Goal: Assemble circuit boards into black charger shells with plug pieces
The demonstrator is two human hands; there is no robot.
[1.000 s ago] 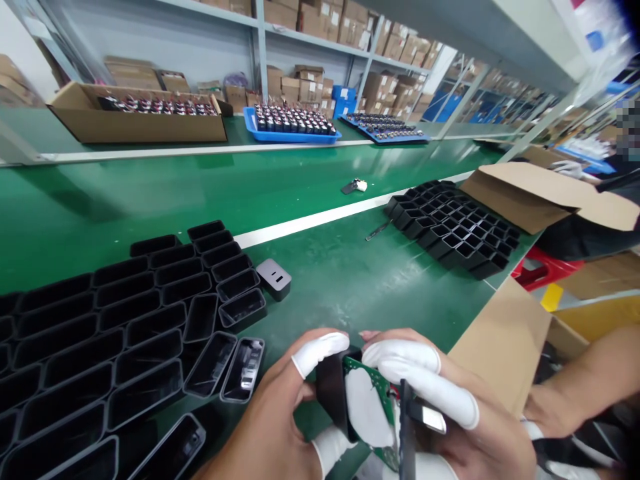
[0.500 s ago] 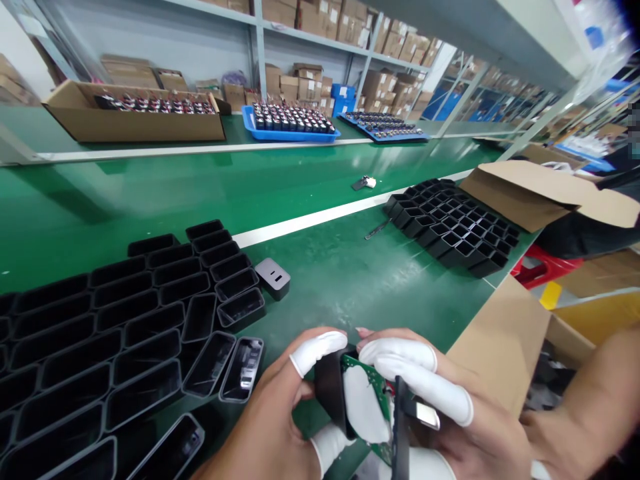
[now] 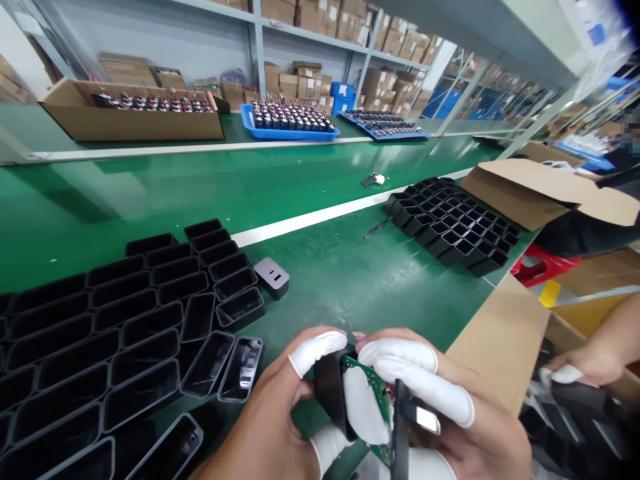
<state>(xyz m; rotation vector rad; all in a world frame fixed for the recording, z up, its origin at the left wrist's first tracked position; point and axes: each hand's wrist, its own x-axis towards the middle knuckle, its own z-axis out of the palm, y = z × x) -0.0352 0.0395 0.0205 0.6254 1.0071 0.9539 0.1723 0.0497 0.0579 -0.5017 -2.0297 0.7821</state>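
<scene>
My left hand (image 3: 300, 400), with white finger cots on its fingertips, grips a black plastic case (image 3: 330, 390). From the case's open end sticks out a green circuit board (image 3: 367, 407) with a white pad on its face. My right hand (image 3: 440, 393), also in white finger cots, holds the board by a black end plate (image 3: 400, 430). A small block with a metal face shows at that plate. Board and case are tilted, with the board partly inside. A closed black unit with a grey top (image 3: 273, 277) lies on the bench beyond my hands.
Open black cases (image 3: 120, 333) crowd the left of the green bench; more cases (image 3: 453, 223) stand at right. A thin dark tool (image 3: 377, 228) lies nearby. Another person's hand (image 3: 585, 367) is in a carton at lower right. Trays (image 3: 290, 123) of parts line the back.
The small black-and-white piece on the far green strip has shifted right. The other person's arm has drawn back, and their hand now shows among dark parts. My hands have barely moved.
</scene>
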